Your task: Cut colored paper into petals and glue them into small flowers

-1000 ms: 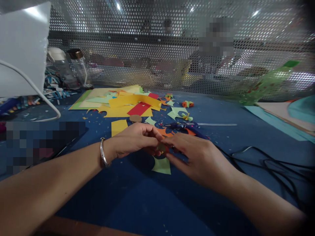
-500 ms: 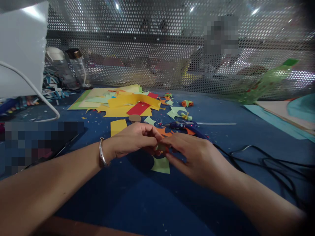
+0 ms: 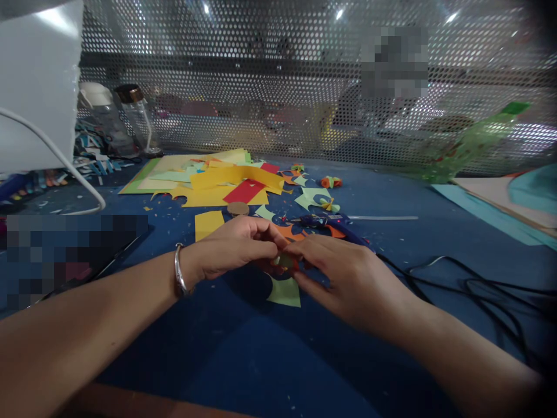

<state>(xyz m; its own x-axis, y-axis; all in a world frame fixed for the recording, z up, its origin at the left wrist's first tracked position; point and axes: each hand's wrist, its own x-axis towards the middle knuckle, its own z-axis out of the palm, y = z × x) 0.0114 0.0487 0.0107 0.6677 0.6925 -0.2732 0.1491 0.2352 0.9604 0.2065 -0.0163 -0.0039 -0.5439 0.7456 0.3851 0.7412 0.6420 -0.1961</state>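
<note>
My left hand (image 3: 239, 241) and my right hand (image 3: 343, 264) meet over the middle of the blue table, fingertips pinched together. Between them is a small green and orange paper piece (image 3: 286, 261), mostly covered by the fingers. Just below it lies a pale green paper scrap (image 3: 285, 292) with a curved cut edge. Beyond my right hand rests a blue glue gun (image 3: 315, 220) with a clear glue stick (image 3: 383, 218) sticking out of its back. A round brown disc (image 3: 238, 208) and a yellow paper piece (image 3: 209, 225) lie beyond my left hand.
Coloured paper sheets (image 3: 174, 199) and scraps pile up at the back, near small paper flowers (image 3: 331, 182). Black cables (image 3: 448, 278) loop at right, below a green bottle (image 3: 470, 142). Clear bottles (image 3: 115, 128) stand at back left. A perforated metal screen (image 3: 261, 87) closes off the back.
Both hands stay almost in place, still pinching the small paper piece, which looks slightly turned between the fingers.
</note>
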